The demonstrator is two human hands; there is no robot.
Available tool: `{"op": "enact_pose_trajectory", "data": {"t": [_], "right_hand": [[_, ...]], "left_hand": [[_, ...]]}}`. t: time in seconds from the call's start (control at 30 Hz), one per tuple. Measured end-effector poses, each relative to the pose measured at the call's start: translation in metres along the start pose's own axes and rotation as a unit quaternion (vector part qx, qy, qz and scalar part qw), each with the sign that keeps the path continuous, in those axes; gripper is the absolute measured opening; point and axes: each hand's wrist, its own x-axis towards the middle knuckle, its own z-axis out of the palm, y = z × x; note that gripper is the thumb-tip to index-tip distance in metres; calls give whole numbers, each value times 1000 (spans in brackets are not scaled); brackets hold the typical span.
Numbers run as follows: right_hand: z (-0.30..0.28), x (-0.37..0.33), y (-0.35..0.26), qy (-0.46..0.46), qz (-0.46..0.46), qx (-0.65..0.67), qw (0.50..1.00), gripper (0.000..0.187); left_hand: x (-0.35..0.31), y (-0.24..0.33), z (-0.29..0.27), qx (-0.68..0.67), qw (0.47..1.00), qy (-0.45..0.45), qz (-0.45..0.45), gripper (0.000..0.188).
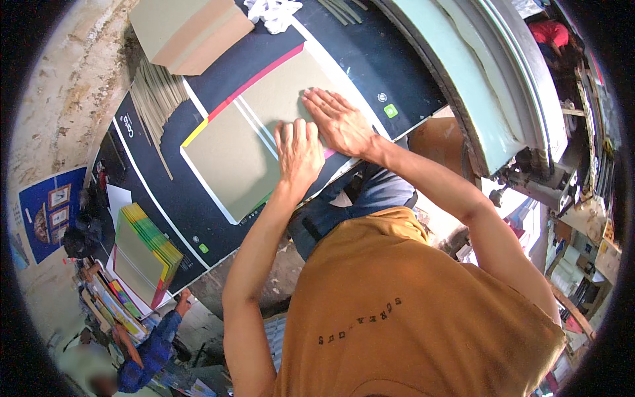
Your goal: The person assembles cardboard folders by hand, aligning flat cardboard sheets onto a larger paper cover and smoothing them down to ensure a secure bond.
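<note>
Right hand point(338, 127) laid flat, left hand point(301, 153) curled, its grip unclear, both partly hiding grey cover point(228, 159)

I get bright light, with a soft shadow beside the left hand point(301, 153). Edges curve toward my view's black rim.

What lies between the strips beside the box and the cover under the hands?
The head view shows dark tabletop with a white stripe between the strips and cover.
</note>
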Motion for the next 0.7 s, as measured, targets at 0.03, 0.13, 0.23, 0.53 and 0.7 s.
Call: {"op": "enact_pose_trajectory", "data": {"t": [0.03, 0.13, 0.23, 0.53, 0.7], "right_hand": [[-1, 4, 0, -4, 5, -4, 1000, 56], [-2, 12, 1, -12, 16, 9, 1000, 54], [-2, 9, -3, -19, 11, 2, 1000, 54], [19, 4, -20, 22, 59, -47, 997, 52], [33, -1, -69, -18, 54, -61, 997, 75]], "left_hand": [[1, -3, -1, -18, 999, 42, 13, 16], [5, -9, 4, -41, 994, 99, 3, 12], [1, -12, 5, -32, 992, 122, -4, 12], [-99, -38, -46, 8, 993, -47, -110, 81], [-104, -42, -45, 22, 992, -65, -106, 72]]}}
